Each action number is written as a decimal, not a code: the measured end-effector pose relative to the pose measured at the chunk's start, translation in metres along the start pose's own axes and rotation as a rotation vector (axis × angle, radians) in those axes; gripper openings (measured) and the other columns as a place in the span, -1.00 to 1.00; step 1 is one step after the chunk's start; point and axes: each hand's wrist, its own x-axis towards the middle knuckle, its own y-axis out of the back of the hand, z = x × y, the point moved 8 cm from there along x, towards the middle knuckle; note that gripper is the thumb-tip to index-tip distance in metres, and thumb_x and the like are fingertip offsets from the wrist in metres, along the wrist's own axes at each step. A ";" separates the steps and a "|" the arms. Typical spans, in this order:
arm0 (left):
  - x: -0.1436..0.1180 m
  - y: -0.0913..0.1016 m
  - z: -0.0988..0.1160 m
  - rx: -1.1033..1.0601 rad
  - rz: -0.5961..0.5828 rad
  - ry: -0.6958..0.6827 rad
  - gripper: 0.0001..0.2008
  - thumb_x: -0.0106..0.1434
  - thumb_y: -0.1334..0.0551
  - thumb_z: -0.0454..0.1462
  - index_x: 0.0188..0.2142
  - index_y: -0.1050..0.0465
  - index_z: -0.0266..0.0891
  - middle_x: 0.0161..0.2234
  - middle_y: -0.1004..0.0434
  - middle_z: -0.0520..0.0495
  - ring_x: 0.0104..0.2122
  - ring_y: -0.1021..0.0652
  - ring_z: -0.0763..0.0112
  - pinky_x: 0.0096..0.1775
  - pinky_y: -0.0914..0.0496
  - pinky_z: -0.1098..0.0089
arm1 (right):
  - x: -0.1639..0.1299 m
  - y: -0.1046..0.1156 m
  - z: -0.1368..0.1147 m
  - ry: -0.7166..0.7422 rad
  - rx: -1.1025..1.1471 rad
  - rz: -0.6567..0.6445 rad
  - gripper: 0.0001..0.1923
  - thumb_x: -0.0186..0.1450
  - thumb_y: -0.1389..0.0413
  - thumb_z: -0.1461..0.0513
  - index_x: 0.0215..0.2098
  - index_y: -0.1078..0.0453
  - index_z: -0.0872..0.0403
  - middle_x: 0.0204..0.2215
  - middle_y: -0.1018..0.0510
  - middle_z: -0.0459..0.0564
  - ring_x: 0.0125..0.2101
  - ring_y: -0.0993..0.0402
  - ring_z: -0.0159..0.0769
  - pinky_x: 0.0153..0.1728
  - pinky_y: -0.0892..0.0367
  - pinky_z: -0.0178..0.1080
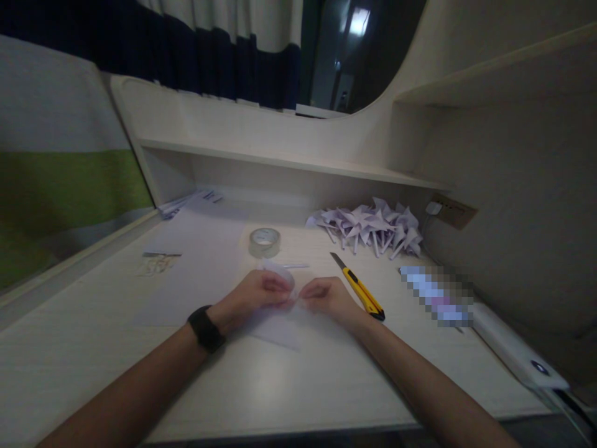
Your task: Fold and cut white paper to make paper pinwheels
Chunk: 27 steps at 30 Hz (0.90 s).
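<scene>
Low over the desk, my left hand (263, 294) has its fingers closed on a piece of white paper (276, 330), part of which curls up above the fingers. Just to its right, my right hand (332, 300) pinches the paper's edge between thumb and fingers; the exact grip is blurred. Behind the hands lies a thin white paper stick (297, 266). A roll of clear tape (264, 242) rests farther back. To the right of my right hand is a yellow utility knife (360, 287) with its blade out.
White paper sheets (196, 267) cover the desk's left side, with small tan items (158, 266) beside them. White paper pinwheels (373, 224) are heaped at the back right. A pixelated object (436, 295) and a long white device (515, 345) lie rightward. A shelf (289, 165) overhangs the back.
</scene>
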 end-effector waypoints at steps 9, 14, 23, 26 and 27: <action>-0.001 -0.005 0.003 0.059 -0.073 -0.044 -0.73 -0.02 -0.44 -0.23 -0.36 -0.50 -0.34 -0.49 -0.57 -0.08 -0.49 -0.54 0.40 -0.32 -0.40 0.34 | 0.001 -0.004 0.002 -0.004 -0.026 -0.010 -0.61 -0.17 -0.42 0.09 -0.45 -0.53 0.16 -0.57 -0.58 -0.03 -0.65 -0.38 -0.43 -0.61 -0.29 -0.35; -0.002 -0.006 0.008 0.092 -0.068 -0.069 -0.74 -0.05 -0.45 -0.28 -0.35 -0.50 -0.32 -0.45 -0.55 -0.02 -0.46 -0.51 0.43 -0.31 -0.38 0.37 | 0.000 -0.003 0.003 -0.015 -0.029 -0.008 -0.61 -0.18 -0.42 0.11 -0.45 -0.53 0.15 -0.57 -0.58 -0.03 -0.65 -0.38 -0.43 -0.61 -0.29 -0.35; -0.009 -0.017 0.020 0.118 -0.153 -0.059 -0.73 0.10 -0.36 -0.14 -0.45 -0.50 -0.35 -0.51 -0.49 -0.04 -0.50 -0.43 0.46 -0.39 -0.29 0.43 | 0.000 0.002 0.007 -0.015 -0.005 0.011 -0.61 -0.13 -0.42 0.10 -0.41 -0.52 0.16 -0.57 -0.57 -0.05 -0.66 -0.37 -0.46 -0.64 -0.22 -0.40; -0.009 -0.017 0.021 0.145 -0.157 -0.068 -0.67 0.14 -0.33 -0.08 -0.49 -0.49 -0.35 -0.53 -0.47 -0.03 -0.52 -0.40 0.47 -0.39 -0.27 0.43 | 0.000 0.002 0.005 -0.007 -0.012 0.032 -0.60 -0.15 -0.42 0.09 -0.44 -0.52 0.16 -0.57 -0.57 -0.04 -0.65 -0.38 -0.44 -0.61 -0.26 -0.36; -0.008 -0.017 0.019 0.154 -0.155 -0.062 -0.66 0.13 -0.33 -0.07 -0.50 -0.49 -0.36 -0.54 -0.46 -0.03 -0.52 -0.39 0.47 -0.39 -0.27 0.43 | 0.001 0.002 0.004 0.000 -0.023 0.033 -0.59 -0.16 -0.43 0.08 -0.44 -0.52 0.16 -0.57 -0.57 -0.04 -0.64 -0.39 -0.42 -0.60 -0.28 -0.35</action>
